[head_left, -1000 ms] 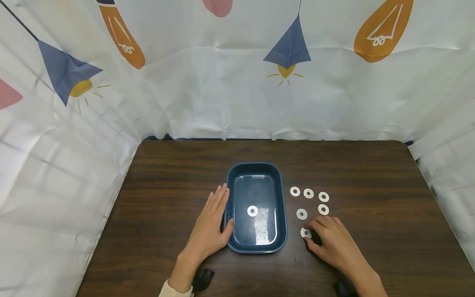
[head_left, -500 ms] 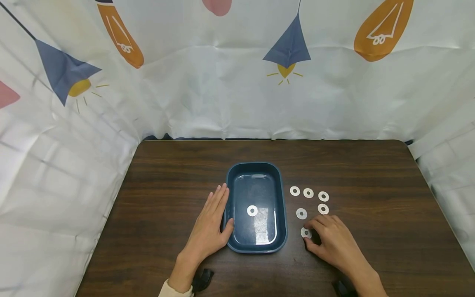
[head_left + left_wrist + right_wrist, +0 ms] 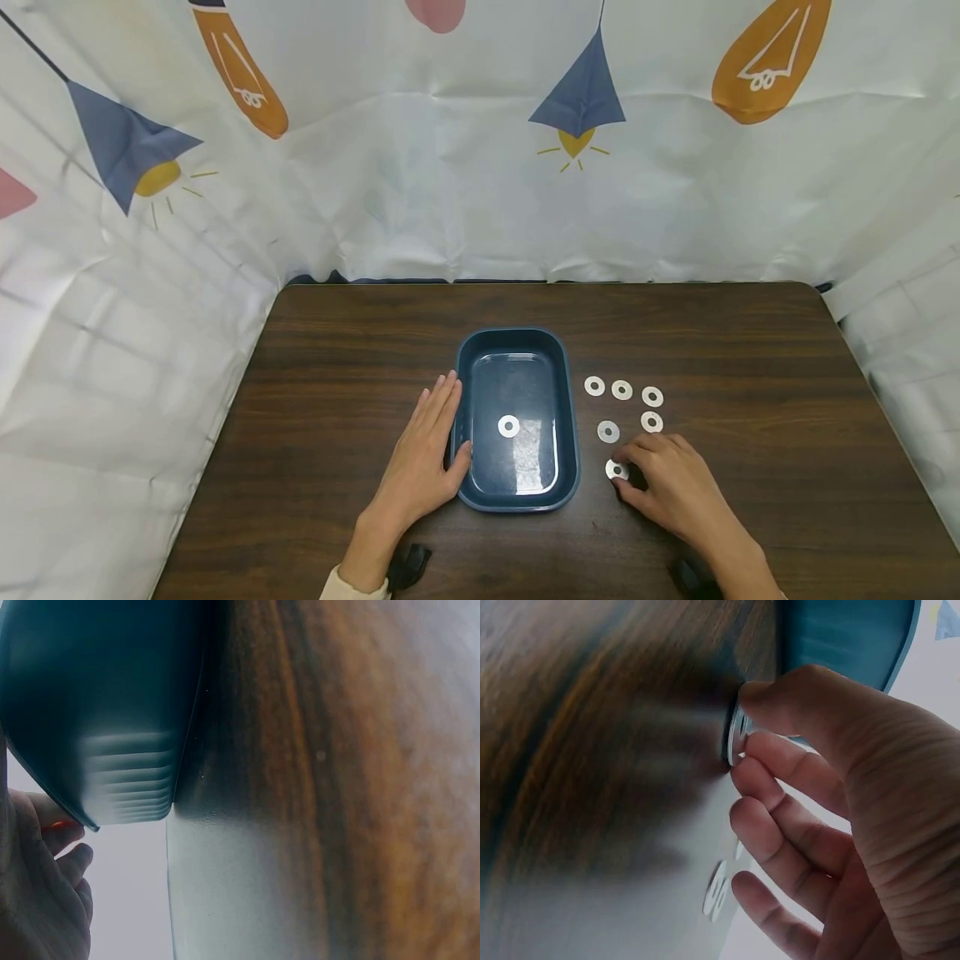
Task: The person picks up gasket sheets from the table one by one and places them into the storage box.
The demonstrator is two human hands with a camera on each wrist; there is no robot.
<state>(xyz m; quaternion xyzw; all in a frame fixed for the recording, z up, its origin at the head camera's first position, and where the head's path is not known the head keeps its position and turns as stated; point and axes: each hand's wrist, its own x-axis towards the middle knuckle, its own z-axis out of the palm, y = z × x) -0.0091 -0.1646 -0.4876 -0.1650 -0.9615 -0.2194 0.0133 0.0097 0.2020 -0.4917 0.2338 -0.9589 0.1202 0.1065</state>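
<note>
A flat metal washer (image 3: 611, 472) lies right of the blue tray (image 3: 517, 385), and my right hand (image 3: 670, 487) pinches its edges between thumb and fingers. The right wrist view shows this washer (image 3: 736, 739) slightly tilted, close to the tabletop. My left hand (image 3: 422, 464) rests against the tray's left side, its fingers straight along the rim and the thumb over the edge. One washer (image 3: 502, 427) sits inside the tray. Several more, such as the near washer (image 3: 602, 432), lie on the table beyond my right hand.
The dark wooden table (image 3: 337, 358) has its far edge against a white patterned curtain (image 3: 450, 183). Curtain also hangs at both sides. A black wrist device (image 3: 408, 567) is at my left wrist.
Both hands keep the same place and pose. The washers and the tray have not moved; only the head view has shifted very slightly.
</note>
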